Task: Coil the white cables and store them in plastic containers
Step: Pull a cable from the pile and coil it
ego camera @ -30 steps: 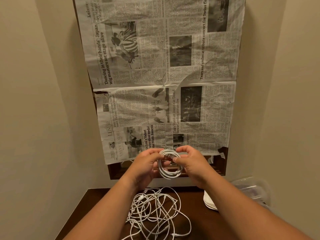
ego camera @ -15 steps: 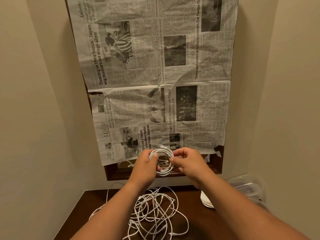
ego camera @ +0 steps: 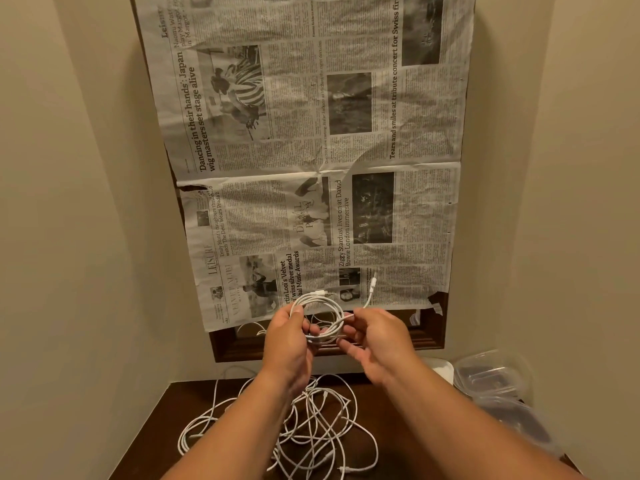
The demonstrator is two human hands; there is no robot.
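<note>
Clear plastic containers (ego camera: 491,377): at least two, stacked right of the right hand (ego camera: 377,341) on the dark wooden tabletop (ego camera: 156,459); contents not discernible. One coiled white cable (ego camera: 322,306) is held raised; the left hand (ego camera: 287,344) grips its loops, and the right hand pinches its tail. One tangle of loose white cables (ego camera: 311,427) lies below both hands.

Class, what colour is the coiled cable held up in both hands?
White. The coiled cable shows best in the head view, against the newspaper.
</note>
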